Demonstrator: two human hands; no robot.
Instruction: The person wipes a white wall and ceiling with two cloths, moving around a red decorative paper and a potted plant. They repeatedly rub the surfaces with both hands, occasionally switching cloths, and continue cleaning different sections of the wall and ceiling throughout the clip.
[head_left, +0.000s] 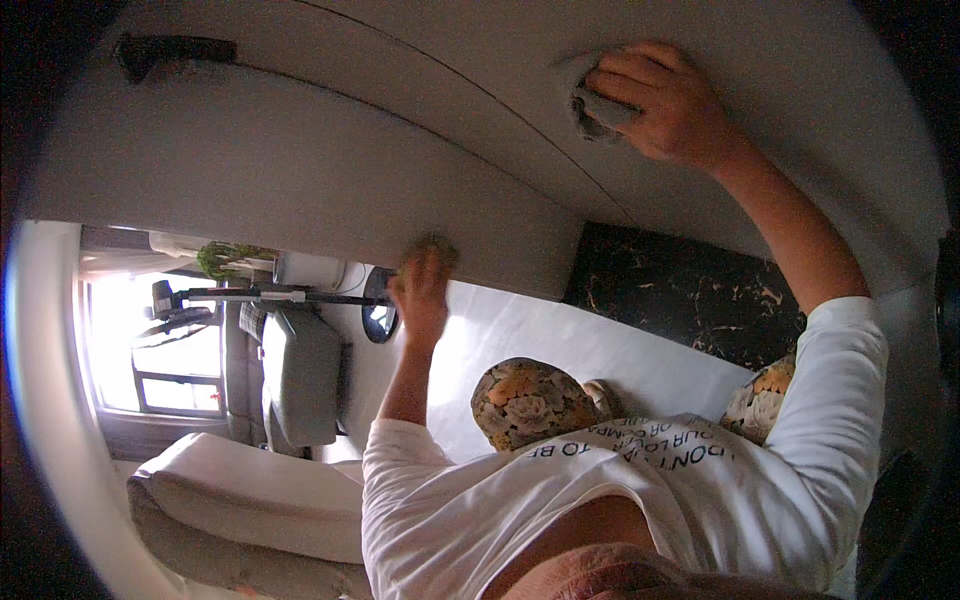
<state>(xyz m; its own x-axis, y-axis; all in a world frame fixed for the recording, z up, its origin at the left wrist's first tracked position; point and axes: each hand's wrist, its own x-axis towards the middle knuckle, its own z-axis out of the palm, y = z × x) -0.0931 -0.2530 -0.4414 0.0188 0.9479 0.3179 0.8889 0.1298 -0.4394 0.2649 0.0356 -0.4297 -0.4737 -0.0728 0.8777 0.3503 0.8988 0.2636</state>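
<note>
My right hand presses a bunched grey cloth against a large, dim, smooth panel. The fingers are curled over the cloth. My left hand is at the edge of the adjoining pale panel, its fingers reaching onto the panel's face. That hand is blurred, with an olive-coloured patch at the fingertips. Whether it grips the edge or holds something cannot be told. Thin dark seams run across the panels towards a dark door handle at the upper left.
Dark veined marble borders the panels low down, beside the pale shiny floor. Behind my left arm are a sofa, a grey upholstered seat, a stand with a round base, a green plant and a bright window.
</note>
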